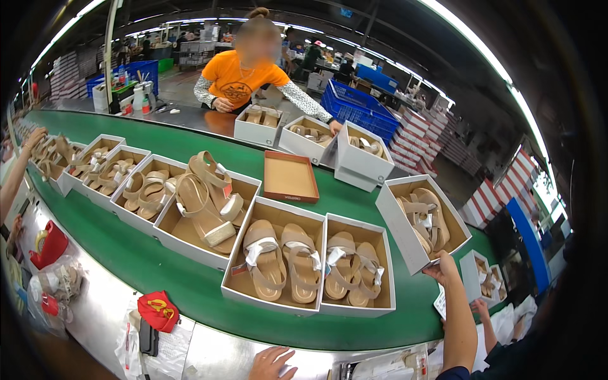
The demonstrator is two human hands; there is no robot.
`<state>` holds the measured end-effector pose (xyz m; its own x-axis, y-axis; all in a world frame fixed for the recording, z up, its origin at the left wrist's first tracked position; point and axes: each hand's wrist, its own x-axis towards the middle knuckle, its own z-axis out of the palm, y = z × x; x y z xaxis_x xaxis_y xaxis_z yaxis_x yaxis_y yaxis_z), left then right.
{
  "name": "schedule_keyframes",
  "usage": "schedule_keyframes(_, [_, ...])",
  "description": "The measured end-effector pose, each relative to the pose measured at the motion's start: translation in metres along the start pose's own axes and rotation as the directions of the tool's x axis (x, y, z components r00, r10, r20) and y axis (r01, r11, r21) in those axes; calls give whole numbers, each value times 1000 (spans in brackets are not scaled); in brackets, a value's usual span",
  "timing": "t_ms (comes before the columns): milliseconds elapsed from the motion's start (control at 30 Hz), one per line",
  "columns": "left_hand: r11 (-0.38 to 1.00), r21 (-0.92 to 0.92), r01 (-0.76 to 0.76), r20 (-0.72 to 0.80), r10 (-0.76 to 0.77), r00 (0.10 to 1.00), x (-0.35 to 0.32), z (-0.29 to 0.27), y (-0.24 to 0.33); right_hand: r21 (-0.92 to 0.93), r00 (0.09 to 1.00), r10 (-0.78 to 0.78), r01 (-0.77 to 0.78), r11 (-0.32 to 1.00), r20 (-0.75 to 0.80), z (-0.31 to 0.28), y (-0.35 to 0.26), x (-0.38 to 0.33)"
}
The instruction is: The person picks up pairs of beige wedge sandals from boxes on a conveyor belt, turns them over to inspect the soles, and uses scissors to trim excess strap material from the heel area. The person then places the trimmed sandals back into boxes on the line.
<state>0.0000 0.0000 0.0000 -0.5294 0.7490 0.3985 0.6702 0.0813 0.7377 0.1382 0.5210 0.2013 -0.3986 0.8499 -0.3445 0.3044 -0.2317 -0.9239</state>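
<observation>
My right hand (pixel 441 268) grips the near lower corner of a white shoe box (pixel 391 218), which is tilted over the green conveyor belt (pixel 354 329). A pair of tan strappy sandals (pixel 424 218) lies inside it with white tissue. My left hand (pixel 272 363) is low at the front edge, fingers apart, holding nothing, above the metal ledge (pixel 218 351). In front of me, two open boxes hold tan sandals (pixel 266 266) and more tan sandals (pixel 352 271), with white paper round the straps. To their left, larger heeled sandals (pixel 201 206) stick up out of another box.
More boxed sandals (pixel 114 171) line the belt leftward. A brown box lid (pixel 290 176) lies mid-belt. Across it, a person in an orange shirt (pixel 237 79) touches boxes (pixel 310 136). A red pouch (pixel 158 310) sits on the ledge. Another person's hand (pixel 481 310) is at right.
</observation>
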Motion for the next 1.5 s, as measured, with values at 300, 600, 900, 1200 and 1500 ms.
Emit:
schedule_keyframes(300, [903, 171, -394, -90, 413, 906, 333, -141, 27, -148, 998, 21, -11, 989, 65, 162, -87, -24])
schedule_keyframes(600, [910, 395, -124, 218, 38, 975, 458, -131, 6, -390, 973, -41, 129, 912, 225, 258, -101, -49])
schedule_keyframes(900, [920, -206, -333, -626, 138, 767, 383, -160, -12, -388, 985, -16, 82, 918, 170, 262, -117, -54])
schedule_keyframes(1200, [959, -22, -284, -685, 192, 703, 131, -75, -70, -187, 966, -62, 111, 976, 249, 374, -133, 45])
schedule_keyframes(1500, [925, -239, -297, -533, 131, 836, 114, -32, -66, -197, 951, -130, 190, 962, 281, 502, -140, 140])
